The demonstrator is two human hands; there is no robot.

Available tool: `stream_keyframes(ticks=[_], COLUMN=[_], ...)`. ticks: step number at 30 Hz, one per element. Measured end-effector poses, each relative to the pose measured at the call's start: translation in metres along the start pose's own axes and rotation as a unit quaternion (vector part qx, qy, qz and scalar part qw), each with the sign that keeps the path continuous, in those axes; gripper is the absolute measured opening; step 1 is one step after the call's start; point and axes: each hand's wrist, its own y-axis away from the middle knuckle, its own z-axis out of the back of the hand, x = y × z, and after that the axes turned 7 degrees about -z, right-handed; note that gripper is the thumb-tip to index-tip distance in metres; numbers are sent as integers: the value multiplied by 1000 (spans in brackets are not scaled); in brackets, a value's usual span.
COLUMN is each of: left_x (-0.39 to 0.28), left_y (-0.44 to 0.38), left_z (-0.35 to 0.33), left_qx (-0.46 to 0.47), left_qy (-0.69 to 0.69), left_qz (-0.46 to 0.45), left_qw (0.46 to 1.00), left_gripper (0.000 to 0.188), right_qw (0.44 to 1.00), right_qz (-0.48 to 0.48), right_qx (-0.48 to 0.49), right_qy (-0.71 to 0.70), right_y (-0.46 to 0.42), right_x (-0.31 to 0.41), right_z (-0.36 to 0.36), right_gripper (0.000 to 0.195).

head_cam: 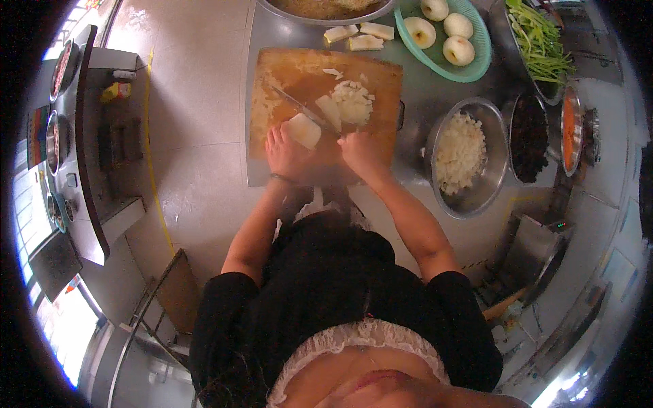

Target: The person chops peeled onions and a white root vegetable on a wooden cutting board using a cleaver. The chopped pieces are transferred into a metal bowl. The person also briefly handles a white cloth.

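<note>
A wooden cutting board [285,66] lies before me on a metal table. My left hand [285,150] presses on a pale, peeled vegetable piece [305,130], its kind unclear. My right hand [361,153] is closed around the handle of a kitchen knife [306,111]; the blade points to the upper left, along the far side of the piece. Right of the blade lie a cut slab [329,111] and a heap of pale diced vegetable [353,102]. Thin slivers [333,73] are scattered above the heap. The handle is mostly hidden by my fingers.
Right of the board stands a steel bowl [497,168] of pale diced vegetable, beside a bowl of dark food [528,137]. Beyond are a green plastic basket [482,56] with several peeled round vegetables, cut pieces [366,43], a large basin [326,21] and green stalks [541,46].
</note>
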Motion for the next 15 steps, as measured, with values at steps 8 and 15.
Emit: stream_keyframes(ticks=[8,15], left_x=[11,7], left_y=[9,5], left_z=[-7,4], left_qx=[-18,-22], left_qy=[-12,4], left_qz=[26,25], left_qw=[999,999], left_gripper=[92,90], right_qw=[1000,999], right_qz=[9,-31], right_qx=[17,17], right_qy=[18,22], right_y=[3,21], right_x=[-4,31], right_z=[-10,16], right_gripper=[36,36])
